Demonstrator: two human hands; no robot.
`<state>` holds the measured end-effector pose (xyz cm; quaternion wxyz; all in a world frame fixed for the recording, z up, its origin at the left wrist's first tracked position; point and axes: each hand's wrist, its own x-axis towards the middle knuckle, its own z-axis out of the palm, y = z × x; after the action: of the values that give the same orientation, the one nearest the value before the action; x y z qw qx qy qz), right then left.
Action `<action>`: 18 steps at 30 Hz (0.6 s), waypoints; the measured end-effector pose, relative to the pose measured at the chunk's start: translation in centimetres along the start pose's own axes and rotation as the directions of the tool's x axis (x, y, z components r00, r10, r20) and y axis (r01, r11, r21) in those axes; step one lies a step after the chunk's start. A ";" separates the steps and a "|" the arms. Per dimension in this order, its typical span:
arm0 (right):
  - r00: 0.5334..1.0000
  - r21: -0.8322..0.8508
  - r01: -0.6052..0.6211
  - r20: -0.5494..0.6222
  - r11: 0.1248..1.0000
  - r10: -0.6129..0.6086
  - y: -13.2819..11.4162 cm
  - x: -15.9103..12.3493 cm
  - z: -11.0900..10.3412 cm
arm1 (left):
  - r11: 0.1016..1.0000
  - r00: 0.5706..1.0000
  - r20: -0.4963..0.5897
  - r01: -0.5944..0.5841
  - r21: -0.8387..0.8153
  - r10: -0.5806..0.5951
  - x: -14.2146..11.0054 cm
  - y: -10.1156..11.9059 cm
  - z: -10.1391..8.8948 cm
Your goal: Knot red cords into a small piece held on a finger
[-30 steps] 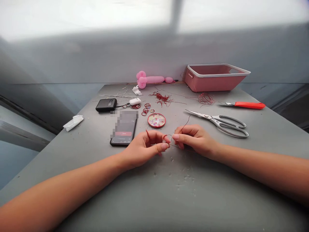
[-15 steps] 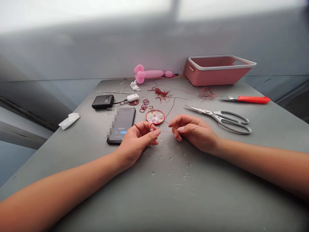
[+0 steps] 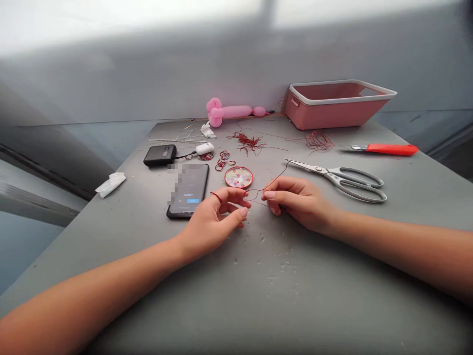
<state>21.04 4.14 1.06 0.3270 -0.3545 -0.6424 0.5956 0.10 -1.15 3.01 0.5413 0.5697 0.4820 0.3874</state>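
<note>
Pinching thin dark-red thread (image 3: 275, 178) just right of frame centre, the right hand (image 3: 295, 198) faced the left hand (image 3: 213, 214), thumb parted, grip unclear!

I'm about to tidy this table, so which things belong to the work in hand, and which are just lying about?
Likely in use:
red thread between left hand and right hand
dish of beads
small red rings
red clippings
tangled thread
scissors
perhaps red-handled knife

Probably just lying about:
phone
black device
white case
pink balloon
crumpled white paper
pink basket, though it may be for storage
</note>
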 end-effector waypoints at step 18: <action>0.998 0.232 -0.035 -0.051 0.972 0.048 0.8 0.4 -0.3 | 0.382 0.993 -0.103 0.072 0.921 0.063 1.9 2.5 -12.0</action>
<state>21.14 4.73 0.26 0.3712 -0.3441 -0.5517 0.6629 -10.70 3.68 6.66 0.1040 0.7485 0.6492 0.0864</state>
